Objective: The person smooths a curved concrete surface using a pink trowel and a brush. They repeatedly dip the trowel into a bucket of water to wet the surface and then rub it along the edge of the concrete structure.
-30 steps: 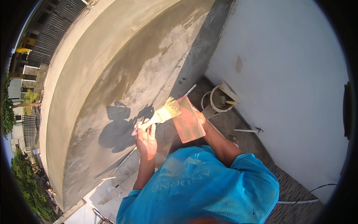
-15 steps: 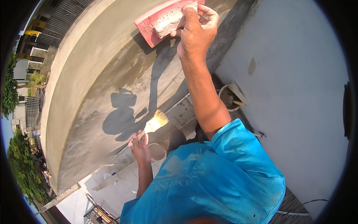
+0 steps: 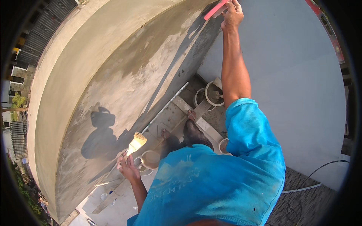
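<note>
Right hand: the right hand (image 3: 232, 15) is raised at full arm's length to the top edge of the view, fingers curled shut around a red trowel (image 3: 215, 9).
Red trowel: a flat red tool seen nearly edge-on, sticking out to the left of the fist, its blade lying against or just beside the grey curved wall (image 3: 124, 71); whether blade and plaster touch cannot be told from this angle.
Left hand: the left hand (image 3: 128, 167) is held low, near the waist, fingers closed around the handle of a paintbrush (image 3: 135, 144).
Paintbrush: pale yellowish bristles fan up and to the right above the fist, tilted toward the wall; the handle is hidden inside the grip.
Spacing: the 2 hands are well apart, 1 high at the wall's upper part, 1 low near its foot.
Curved wall: wet, dark patches of plaster on the left; the person's shadow falls on it just left of the paintbrush.
White wall: a smooth white wall (image 3: 294, 98) fills the right side.
Below: bare feet stand on planks (image 3: 201, 122); white buckets (image 3: 206, 97) sit beside the planks, and 1 round bucket (image 3: 151, 160) lies just right of the left hand.
Clothing: a blue shirt (image 3: 218, 180) fills the lower middle.
</note>
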`<state>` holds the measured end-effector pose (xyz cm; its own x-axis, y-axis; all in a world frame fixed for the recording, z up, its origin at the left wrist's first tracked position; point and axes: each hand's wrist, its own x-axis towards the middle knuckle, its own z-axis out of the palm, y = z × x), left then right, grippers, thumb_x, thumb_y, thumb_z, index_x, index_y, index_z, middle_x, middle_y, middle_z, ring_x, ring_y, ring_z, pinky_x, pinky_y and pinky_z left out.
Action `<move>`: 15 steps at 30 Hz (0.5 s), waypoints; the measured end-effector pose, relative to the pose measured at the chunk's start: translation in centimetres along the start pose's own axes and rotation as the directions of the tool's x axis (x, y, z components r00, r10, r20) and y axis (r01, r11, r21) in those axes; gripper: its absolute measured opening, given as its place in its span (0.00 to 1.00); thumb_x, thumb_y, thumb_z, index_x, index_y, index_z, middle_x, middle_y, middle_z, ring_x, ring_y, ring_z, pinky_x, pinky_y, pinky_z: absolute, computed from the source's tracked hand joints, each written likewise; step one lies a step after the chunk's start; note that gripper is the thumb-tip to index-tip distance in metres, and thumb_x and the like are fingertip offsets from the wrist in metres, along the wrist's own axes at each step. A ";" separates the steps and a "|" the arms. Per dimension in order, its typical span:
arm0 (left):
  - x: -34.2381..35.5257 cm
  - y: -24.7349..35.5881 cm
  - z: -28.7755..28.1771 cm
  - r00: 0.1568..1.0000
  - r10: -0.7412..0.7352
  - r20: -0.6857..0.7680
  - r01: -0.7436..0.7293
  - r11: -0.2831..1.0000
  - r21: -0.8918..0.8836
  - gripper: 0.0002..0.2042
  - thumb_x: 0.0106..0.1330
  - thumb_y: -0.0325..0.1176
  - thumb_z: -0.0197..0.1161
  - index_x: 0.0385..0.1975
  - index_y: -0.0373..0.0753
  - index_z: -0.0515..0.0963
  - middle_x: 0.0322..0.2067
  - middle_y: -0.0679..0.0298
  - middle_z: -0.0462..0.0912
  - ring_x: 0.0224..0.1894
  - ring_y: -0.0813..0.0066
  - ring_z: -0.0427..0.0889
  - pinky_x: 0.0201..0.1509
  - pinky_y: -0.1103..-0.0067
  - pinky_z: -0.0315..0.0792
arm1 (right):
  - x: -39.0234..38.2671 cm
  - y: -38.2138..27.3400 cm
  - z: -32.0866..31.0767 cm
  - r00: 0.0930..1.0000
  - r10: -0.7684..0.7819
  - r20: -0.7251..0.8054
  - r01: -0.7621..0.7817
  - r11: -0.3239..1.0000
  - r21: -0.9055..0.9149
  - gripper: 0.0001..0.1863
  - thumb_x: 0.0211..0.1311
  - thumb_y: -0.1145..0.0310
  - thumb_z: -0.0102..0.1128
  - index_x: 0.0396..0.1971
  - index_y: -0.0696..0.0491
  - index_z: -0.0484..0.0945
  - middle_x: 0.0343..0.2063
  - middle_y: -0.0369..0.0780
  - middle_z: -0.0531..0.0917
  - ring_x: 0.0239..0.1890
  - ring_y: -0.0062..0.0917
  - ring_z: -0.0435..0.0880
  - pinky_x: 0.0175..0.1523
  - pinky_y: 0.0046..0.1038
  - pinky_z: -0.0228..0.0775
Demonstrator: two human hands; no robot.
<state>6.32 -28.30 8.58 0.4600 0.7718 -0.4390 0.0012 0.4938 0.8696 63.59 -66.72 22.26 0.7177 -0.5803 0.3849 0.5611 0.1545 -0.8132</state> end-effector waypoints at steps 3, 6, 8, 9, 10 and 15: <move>-0.6 1.0 -1.7 0.999 -0.002 -0.049 0.002 1.000 0.009 0.14 0.77 0.37 0.60 0.54 0.38 0.70 0.55 0.54 0.77 0.53 0.65 0.79 0.64 0.69 0.77 | 0.9 0.5 -1.2 0.969 -0.021 0.246 0.019 1.000 0.012 0.24 0.68 0.68 0.60 0.62 0.61 0.75 0.57 0.44 0.81 0.58 0.29 0.77 0.61 0.28 0.69; -0.4 1.3 -3.3 0.999 -0.005 -0.045 0.006 1.000 0.016 0.16 0.77 0.37 0.59 0.56 0.36 0.68 0.57 0.52 0.75 0.55 0.64 0.78 0.66 0.69 0.75 | -2.5 0.2 -1.0 0.904 -0.130 0.407 0.140 0.990 0.004 0.24 0.67 0.72 0.56 0.62 0.64 0.75 0.60 0.45 0.80 0.63 0.31 0.76 0.67 0.28 0.65; 0.5 0.9 -4.5 0.999 -0.004 -0.047 0.004 1.000 0.001 0.12 0.76 0.37 0.61 0.52 0.40 0.72 0.54 0.54 0.80 0.50 0.67 0.82 0.62 0.70 0.80 | -12.5 -3.7 1.8 0.863 -0.075 0.499 0.029 0.995 0.099 0.26 0.65 0.74 0.60 0.63 0.63 0.73 0.49 0.41 0.82 0.49 0.22 0.81 0.50 0.28 0.77; 1.0 0.8 -5.1 1.000 -0.002 -0.015 0.002 1.000 0.000 0.12 0.76 0.37 0.61 0.52 0.39 0.72 0.54 0.54 0.80 0.50 0.67 0.82 0.61 0.70 0.80 | -16.0 -5.5 2.6 0.854 -0.049 0.518 0.000 0.996 0.094 0.26 0.63 0.76 0.58 0.63 0.63 0.76 0.50 0.45 0.82 0.53 0.28 0.81 0.58 0.30 0.75; 1.7 0.6 -5.5 1.000 0.000 0.016 0.000 1.000 -0.001 0.12 0.76 0.36 0.61 0.52 0.39 0.72 0.54 0.53 0.80 0.50 0.66 0.82 0.61 0.70 0.80 | -19.4 -6.0 3.3 0.831 -0.128 0.541 0.108 0.992 0.068 0.26 0.62 0.77 0.59 0.62 0.62 0.77 0.50 0.42 0.82 0.54 0.27 0.80 0.56 0.30 0.76; 3.8 1.4 -4.0 0.986 0.044 0.164 -0.043 0.999 -0.010 0.13 0.77 0.37 0.60 0.54 0.38 0.73 0.55 0.52 0.80 0.55 0.63 0.82 0.62 0.67 0.80 | -36.0 -11.1 6.2 0.581 -0.079 0.810 0.008 0.996 0.092 0.25 0.63 0.72 0.63 0.61 0.58 0.77 0.52 0.43 0.80 0.56 0.29 0.78 0.60 0.33 0.71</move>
<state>4.57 -23.04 7.25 0.5988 0.7167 -0.3575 -0.0271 0.4642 0.8853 34.12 -42.58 20.19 0.7066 0.2985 0.6416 0.6022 0.2225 -0.7667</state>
